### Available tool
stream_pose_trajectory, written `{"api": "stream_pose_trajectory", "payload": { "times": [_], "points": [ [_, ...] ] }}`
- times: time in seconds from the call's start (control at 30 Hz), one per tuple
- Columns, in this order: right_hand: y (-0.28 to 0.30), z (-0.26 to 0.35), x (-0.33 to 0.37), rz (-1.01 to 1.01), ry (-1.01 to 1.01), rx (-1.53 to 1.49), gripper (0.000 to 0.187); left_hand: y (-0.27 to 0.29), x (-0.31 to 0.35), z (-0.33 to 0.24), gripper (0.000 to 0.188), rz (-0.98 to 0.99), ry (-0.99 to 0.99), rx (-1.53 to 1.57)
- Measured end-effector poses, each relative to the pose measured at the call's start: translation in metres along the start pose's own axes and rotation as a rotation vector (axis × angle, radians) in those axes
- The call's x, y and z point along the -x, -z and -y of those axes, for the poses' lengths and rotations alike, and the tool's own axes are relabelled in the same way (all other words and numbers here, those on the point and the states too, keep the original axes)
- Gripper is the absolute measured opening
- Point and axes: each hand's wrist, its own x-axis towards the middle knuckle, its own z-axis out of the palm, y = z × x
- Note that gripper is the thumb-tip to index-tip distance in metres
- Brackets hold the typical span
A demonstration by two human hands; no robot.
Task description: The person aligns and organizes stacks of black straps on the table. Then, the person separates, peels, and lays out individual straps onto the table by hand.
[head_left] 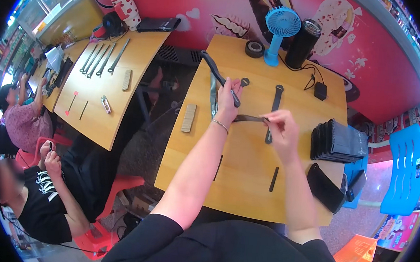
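Observation:
My left hand (227, 100) is closed around a black strap (214, 69) over the middle of the table. The upper part of this strap sticks out to the far left. From beneath the hand, a dark strap length (247, 118) runs right to my right hand (283, 129), whose fingertips pinch its end. Whether both lengths are one strap is hidden by my left hand. Behind my right hand lies another black strap (277, 99) with a rounded, slotted end. A similar rounded end (245, 82) shows just past my left hand. A grey-black strip (213, 94) lies left of it.
A stack of black packages (335, 144) and a black pouch (324, 187) lie at the right edge. A blue fan (272, 50), a black tumbler (303, 44), a tape roll (254, 48) and a charger (321, 91) stand far back. Small tan pieces (189, 118) lie left. Co-workers sit left.

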Motion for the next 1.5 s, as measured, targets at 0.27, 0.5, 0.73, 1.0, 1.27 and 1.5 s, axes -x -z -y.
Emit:
{"api": "stream_pose_trajectory", "payload": {
  "times": [0.27,0.5,0.73,1.0,1.27,1.5],
  "points": [
    [0.003,0.059,0.047,0.032,0.119,0.054,0.018,-0.002,-0.003,0.002,0.03,-0.015,0.002,-0.049],
    [-0.013,0.052,0.065,-0.059,-0.124,-0.036,0.015,-0.016,0.011,-0.022,0.028,0.102,0.095,-0.077],
    [-0.011,0.038,0.057,-0.213,-0.414,-0.121,0.009,-0.024,0.115,-0.101,0.028,0.771,0.169,-0.317],
    [0.013,0.022,0.036,-0.16,-0.462,-0.208,0.007,0.069,0.242,-0.11,0.036,0.99,0.042,-1.614],
    [0.009,0.054,0.012,-0.007,-0.423,-0.181,0.013,0.073,0.275,-0.06,0.031,0.789,-0.674,-2.036],
    [-0.009,0.092,0.016,0.069,-0.343,-0.271,0.008,0.063,0.235,-0.076,0.048,0.255,-0.009,-0.822]
  ]
}}
